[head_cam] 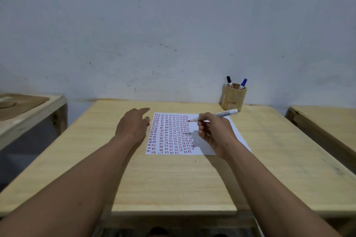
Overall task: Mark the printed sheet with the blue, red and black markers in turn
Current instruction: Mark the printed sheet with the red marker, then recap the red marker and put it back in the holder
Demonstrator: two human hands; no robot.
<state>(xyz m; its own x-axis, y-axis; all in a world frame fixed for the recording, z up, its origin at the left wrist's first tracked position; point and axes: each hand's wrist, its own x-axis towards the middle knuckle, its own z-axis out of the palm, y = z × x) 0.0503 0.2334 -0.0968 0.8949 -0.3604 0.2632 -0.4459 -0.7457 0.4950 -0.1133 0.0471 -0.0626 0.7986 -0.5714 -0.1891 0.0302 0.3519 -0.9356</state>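
A white printed sheet (pixel 173 134) with columns of red, blue and black dashes lies on the wooden table (pixel 173 179). My right hand (pixel 213 131) grips an uncapped red marker (pixel 223 114), its tip over the sheet's upper right part. My left hand (pixel 133 124) hovers at the sheet's left edge, index finger extended, with what looks like a small red cap (pixel 148 120) under its fingers. A wooden cup (pixel 233 97) at the back right holds the black marker (pixel 229 81) and the blue marker (pixel 243 83), both capped.
A pale wall stands right behind the table. Another wooden table (pixel 28 113) with a brown board on it is at the left. A third table (pixel 327 121) is at the right, with gaps between the tables.
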